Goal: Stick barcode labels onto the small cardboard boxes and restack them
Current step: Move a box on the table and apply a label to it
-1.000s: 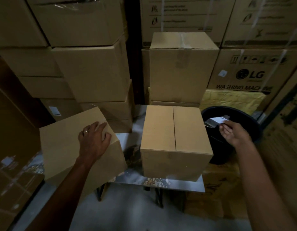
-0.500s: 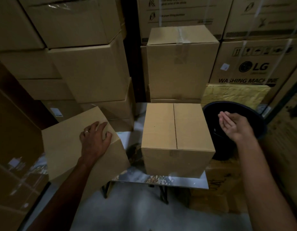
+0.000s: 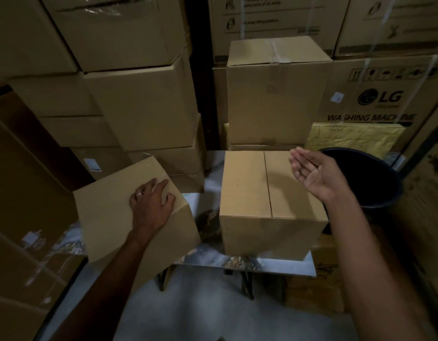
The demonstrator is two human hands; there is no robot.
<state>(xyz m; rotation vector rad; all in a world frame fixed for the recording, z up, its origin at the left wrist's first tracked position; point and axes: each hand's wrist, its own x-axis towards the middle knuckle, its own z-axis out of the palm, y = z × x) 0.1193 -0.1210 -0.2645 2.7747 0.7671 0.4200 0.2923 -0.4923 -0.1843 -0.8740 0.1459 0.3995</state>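
A small cardboard box (image 3: 259, 193) stands upright on a small table (image 3: 274, 267), its top seam facing me. A second small box (image 3: 107, 217) sits tilted at the table's left end. My left hand (image 3: 151, 203) lies flat on that tilted box's top, fingers spread. My right hand (image 3: 311, 171) hovers palm-up over the upright box's right edge, fingers straight and empty. No barcode label shows on either box.
A black bin (image 3: 370, 178) stands right of the table. Behind it are a yellow padded sheet (image 3: 355, 139) and an LG washing machine carton (image 3: 385, 99). Another box (image 3: 274, 94) stands behind the table. Stacked cartons (image 3: 139, 104) fill the left and back.
My right hand held a white slip over the black bin, let it go, and has moved left over the upright box, empty. My left hand has stayed on the tilted box.
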